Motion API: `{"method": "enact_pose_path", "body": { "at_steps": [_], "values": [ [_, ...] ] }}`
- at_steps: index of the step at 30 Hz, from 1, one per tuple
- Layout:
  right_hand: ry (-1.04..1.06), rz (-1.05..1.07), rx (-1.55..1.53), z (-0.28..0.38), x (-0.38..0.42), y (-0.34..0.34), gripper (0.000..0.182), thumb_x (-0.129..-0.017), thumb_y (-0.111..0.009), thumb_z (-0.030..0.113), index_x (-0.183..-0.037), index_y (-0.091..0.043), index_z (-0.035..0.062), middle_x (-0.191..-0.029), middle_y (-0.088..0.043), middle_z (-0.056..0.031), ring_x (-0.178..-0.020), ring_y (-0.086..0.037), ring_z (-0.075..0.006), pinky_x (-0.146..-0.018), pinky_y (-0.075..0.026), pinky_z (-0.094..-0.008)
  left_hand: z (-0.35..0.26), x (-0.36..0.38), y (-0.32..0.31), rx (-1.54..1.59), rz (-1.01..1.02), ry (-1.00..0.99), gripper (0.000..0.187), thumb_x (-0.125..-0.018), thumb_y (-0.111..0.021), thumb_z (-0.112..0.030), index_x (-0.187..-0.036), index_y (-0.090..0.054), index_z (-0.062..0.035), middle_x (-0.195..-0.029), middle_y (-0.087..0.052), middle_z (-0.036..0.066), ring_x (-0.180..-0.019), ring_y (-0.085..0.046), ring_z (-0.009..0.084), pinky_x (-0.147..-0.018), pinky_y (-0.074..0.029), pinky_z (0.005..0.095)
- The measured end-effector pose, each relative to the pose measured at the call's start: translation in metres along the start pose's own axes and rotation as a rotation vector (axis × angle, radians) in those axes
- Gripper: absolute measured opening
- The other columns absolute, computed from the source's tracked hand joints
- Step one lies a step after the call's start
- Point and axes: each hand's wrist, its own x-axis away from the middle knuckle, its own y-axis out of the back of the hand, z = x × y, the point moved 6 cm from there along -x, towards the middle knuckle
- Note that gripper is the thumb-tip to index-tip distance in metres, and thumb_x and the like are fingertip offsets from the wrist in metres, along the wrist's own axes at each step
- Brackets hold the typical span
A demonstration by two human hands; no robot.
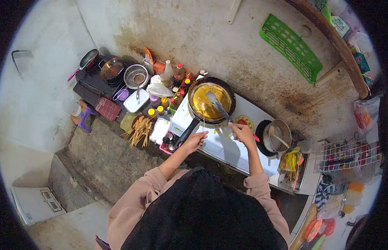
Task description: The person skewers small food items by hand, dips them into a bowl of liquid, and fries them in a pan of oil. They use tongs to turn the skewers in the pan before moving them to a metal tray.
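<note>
A black frying pan [222, 85] with yellow oil stands on the white stove top [227, 148]. My right hand [243, 134] is closed on the handle of a grey spatula [219, 106], whose head is over the oil. My left hand [195, 141], its fingers pinched, holds a thin skewer [204, 121] that reaches up to the pan's near side; whatever is on its tip is too small to tell. The pan's handle [187, 133] passes just left of my left hand. Left of the stove, a pile of filled skewers [141, 130] lies on a plate.
A pot [281, 129] with a ladle stands right of the pan, beside a small red-and-yellow dish [245, 121]. Sauce bottles [179, 71], a white tray [136, 101], a sieve [136, 76] and a wok [112, 69] stand at left. A wire rack [348, 157] is at right.
</note>
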Motion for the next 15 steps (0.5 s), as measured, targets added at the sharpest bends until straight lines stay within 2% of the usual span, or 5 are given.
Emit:
{"method": "enact_pose_path", "body": {
  "at_steps": [5, 8, 10, 11, 15],
  "values": [
    [0.007, -0.014, 0.191, -0.011, -0.006, -0.003, 0.061, -0.072, -0.050, 0.062, -0.081, -0.066, 0.0036, -0.055, -0.059, -0.0132, -0.057, -0.061, -0.0240, -0.063, -0.047, -0.0346, -0.002, 0.002, -0.002, -0.015, -0.020, 0.008, 0.029, -0.086, -0.052, -0.024, -0.111, -0.055, -0.0095, -0.082, -0.049, -0.005, -0.060, -0.039, 0.0018, -0.049, -0.035, 0.0144],
    [-0.014, 0.046, 0.059, -0.007, -0.001, -0.007, 0.056, -0.073, -0.053, 0.057, -0.074, -0.062, 0.0016, -0.057, -0.056, -0.0058, -0.050, -0.058, -0.0150, -0.047, -0.043, -0.0260, -0.004, 0.004, -0.003, -0.002, -0.022, 0.003, 0.029, -0.086, -0.054, -0.025, -0.109, -0.055, -0.0091, -0.082, -0.049, -0.005, -0.060, -0.039, 0.0015, -0.048, -0.035, 0.0142],
    [-0.047, 0.042, -0.051, 0.004, 0.008, 0.000, 0.065, -0.071, -0.049, 0.063, -0.086, -0.065, 0.0018, -0.059, -0.060, -0.0157, -0.068, -0.062, -0.0304, -0.069, -0.046, -0.0382, -0.007, 0.008, -0.006, 0.002, -0.019, 0.000, 0.029, -0.085, -0.055, -0.025, -0.109, -0.055, -0.0088, -0.081, -0.049, -0.005, -0.060, -0.039, 0.0015, -0.048, -0.035, 0.0142],
    [-0.049, 0.040, -0.053, -0.001, 0.003, -0.001, 0.065, -0.071, -0.049, 0.063, -0.086, -0.065, 0.0018, -0.059, -0.060, -0.0157, -0.068, -0.062, -0.0304, -0.069, -0.046, -0.0382, -0.008, 0.008, -0.005, -0.004, -0.032, 0.005, 0.028, -0.085, -0.055, -0.025, -0.108, -0.056, -0.0086, -0.082, -0.049, -0.005, -0.059, -0.039, 0.0015, -0.048, -0.035, 0.0142],
    [0.005, -0.057, 0.158, -0.014, -0.008, -0.002, 0.061, -0.072, -0.051, 0.060, -0.081, -0.063, 0.0004, -0.058, -0.058, -0.0117, -0.058, -0.061, -0.0213, -0.056, -0.045, -0.0304, -0.006, 0.005, -0.004, 0.031, -0.024, -0.014, 0.026, -0.085, -0.056, -0.025, -0.105, -0.057, -0.0080, -0.081, -0.050, -0.004, -0.058, -0.038, 0.0017, -0.048, -0.035, 0.0147]
  ]
}}
